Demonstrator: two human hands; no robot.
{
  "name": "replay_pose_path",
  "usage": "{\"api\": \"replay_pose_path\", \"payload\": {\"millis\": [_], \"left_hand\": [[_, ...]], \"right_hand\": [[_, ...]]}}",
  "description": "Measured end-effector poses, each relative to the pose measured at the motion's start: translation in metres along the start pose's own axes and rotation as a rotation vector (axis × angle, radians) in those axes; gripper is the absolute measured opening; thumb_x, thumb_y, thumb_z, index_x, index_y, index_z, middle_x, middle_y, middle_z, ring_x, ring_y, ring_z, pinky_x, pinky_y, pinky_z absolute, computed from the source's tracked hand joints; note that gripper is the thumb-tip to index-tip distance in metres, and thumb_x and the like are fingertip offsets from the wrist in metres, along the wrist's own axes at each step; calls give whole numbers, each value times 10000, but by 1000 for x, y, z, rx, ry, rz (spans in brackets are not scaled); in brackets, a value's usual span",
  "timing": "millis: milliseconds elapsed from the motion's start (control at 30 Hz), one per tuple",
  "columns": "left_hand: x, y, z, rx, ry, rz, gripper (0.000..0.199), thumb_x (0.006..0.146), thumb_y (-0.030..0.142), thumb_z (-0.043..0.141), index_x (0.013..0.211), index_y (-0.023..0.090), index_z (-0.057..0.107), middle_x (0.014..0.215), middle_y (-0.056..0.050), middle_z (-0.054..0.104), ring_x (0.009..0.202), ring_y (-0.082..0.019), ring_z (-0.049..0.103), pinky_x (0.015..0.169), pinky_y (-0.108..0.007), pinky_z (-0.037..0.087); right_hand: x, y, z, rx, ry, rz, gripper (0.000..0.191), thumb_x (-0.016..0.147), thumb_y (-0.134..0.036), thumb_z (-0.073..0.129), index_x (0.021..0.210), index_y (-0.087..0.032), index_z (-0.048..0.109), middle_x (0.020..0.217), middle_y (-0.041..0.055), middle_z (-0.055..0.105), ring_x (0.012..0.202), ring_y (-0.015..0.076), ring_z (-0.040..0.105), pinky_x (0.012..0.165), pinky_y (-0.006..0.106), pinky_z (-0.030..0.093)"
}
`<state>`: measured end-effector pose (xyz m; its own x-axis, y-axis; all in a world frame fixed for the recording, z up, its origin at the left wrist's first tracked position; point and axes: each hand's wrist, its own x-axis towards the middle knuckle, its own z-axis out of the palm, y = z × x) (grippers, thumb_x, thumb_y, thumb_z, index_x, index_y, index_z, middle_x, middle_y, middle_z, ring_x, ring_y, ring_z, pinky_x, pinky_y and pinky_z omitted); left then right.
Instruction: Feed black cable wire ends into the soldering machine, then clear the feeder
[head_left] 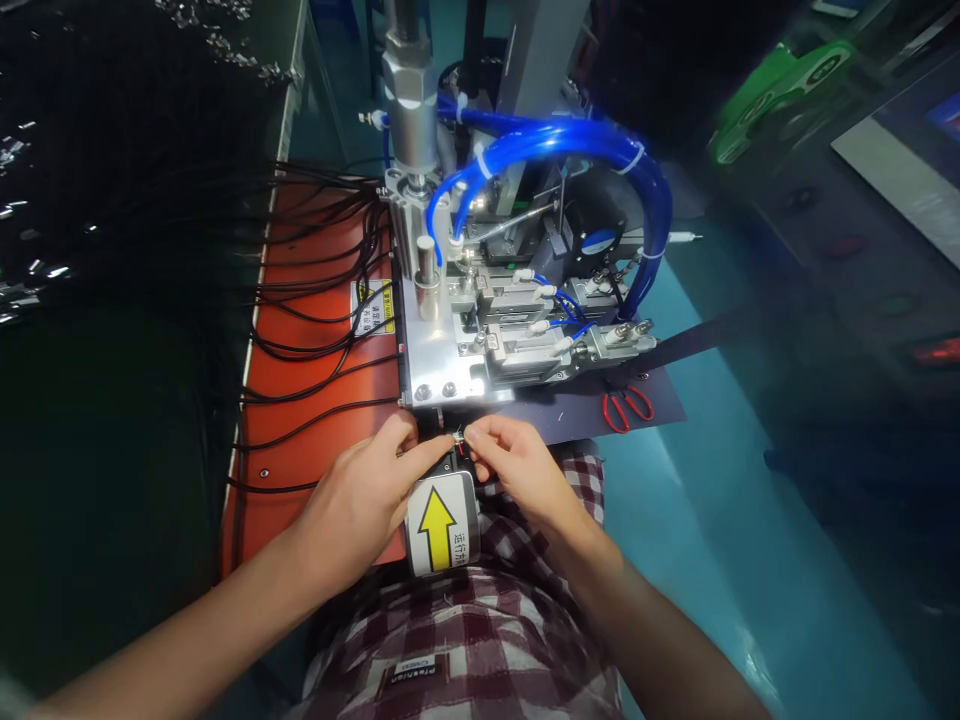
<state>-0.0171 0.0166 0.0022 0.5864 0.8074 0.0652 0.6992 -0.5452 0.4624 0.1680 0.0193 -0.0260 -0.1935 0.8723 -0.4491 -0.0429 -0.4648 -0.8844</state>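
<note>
Pinching tiny white-and-red part point(460, 440) in right hand point(525, 468), touching with left hand point(358, 492) (closure unclear); probably light, fragile; best held by edges.

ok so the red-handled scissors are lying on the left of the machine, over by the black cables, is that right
Not quite: the red-handled scissors lie to the right of the machine's front, away from the black cables, as the head view shows.
</note>
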Motion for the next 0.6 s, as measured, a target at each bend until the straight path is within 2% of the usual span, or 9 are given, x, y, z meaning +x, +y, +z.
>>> {"api": "replay_pose_path", "payload": {"millis": [600], "left_hand": [[1,1,0,57,14,25,378,878,101,381,1180,188,590,874,-66,503,678,-181,567,555,-286,484]], "right_hand": [[0,5,-2,-17,-37,-59,298,829,-426,553,666,-180,507,538,-55,496,500,94,432,528,239,345]]}}
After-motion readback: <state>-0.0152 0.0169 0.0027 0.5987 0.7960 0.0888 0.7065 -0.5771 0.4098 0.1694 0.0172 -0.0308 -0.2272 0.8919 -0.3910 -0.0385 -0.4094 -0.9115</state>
